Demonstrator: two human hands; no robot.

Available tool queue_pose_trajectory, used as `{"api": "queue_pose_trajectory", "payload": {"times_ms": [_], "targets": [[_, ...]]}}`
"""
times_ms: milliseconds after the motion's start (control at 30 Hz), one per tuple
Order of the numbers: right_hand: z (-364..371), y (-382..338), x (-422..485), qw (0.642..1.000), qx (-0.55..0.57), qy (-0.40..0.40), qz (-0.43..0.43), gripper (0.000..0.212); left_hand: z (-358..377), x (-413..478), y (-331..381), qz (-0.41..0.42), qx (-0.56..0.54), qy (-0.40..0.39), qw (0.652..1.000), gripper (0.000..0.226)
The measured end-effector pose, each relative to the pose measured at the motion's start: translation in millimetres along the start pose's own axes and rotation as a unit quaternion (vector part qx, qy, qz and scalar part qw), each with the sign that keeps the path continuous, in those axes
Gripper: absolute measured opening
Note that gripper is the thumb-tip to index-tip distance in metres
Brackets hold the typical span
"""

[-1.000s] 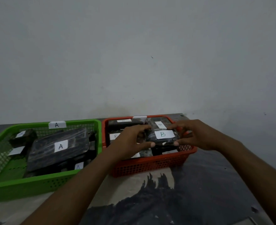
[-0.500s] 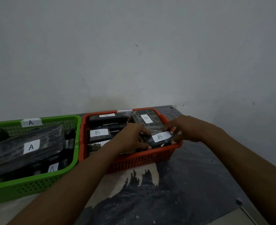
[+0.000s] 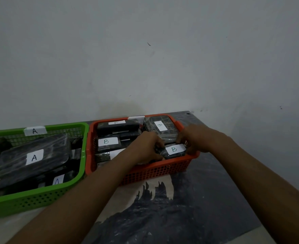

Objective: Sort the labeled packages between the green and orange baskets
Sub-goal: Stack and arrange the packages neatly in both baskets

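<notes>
A small black package with a white B label (image 3: 173, 151) lies in the front right corner of the orange basket (image 3: 155, 171). My left hand (image 3: 145, 147) grips its left end and my right hand (image 3: 194, 140) grips its right end. Other black B packages (image 3: 108, 142) fill the orange basket, one at the back right (image 3: 160, 126). The green basket (image 3: 34, 196) on the left carries an A tag (image 3: 34, 131) on its rim and holds black A packages, the largest (image 3: 33, 158) on top.
Both baskets stand side by side against a pale wall on a table covered with a dark patterned sheet (image 3: 189, 208). The table's right edge runs diagonally past my right forearm.
Both hands have lowered the B package from above the orange basket into its front right corner. The view has shifted slightly.
</notes>
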State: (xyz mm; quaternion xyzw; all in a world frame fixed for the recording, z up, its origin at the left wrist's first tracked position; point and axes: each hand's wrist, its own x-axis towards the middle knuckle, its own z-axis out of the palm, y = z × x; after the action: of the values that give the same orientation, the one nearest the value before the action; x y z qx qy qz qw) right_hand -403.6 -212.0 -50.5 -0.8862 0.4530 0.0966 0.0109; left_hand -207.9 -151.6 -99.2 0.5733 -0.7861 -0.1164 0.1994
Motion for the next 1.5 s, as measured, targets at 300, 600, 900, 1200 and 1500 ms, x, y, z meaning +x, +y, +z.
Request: {"api": "queue_pose_trajectory", "payload": {"times_ms": [300, 600, 900, 1200, 1500], "targets": [[0, -5, 1, 1.0, 0.014, -0.017, 0.013, 0.048, 3, -3, 1, 0.009, -0.002, -0.008, 1.0, 0.04], [-1, -10, 1, 0.999, 0.029, -0.032, 0.026, 0.044, -1, -2, -3, 0.01, 0.005, -0.043, 0.999, 0.047], [0, -6, 1, 0.995, 0.075, -0.048, 0.039, 0.039, 3, -2, 8, 0.026, 0.063, -0.028, 0.997, 0.033], [15, -11, 13, 0.998, 0.032, 0.0, 0.053, 0.036, 0, 4, 10, 0.033, 0.094, -0.06, 0.993, 0.026], [16, -20, 9, 0.998, 0.019, 0.0, 0.064, 0.036, 10, 2, 9, -0.002, 0.074, -0.025, 0.997, 0.027]]}}
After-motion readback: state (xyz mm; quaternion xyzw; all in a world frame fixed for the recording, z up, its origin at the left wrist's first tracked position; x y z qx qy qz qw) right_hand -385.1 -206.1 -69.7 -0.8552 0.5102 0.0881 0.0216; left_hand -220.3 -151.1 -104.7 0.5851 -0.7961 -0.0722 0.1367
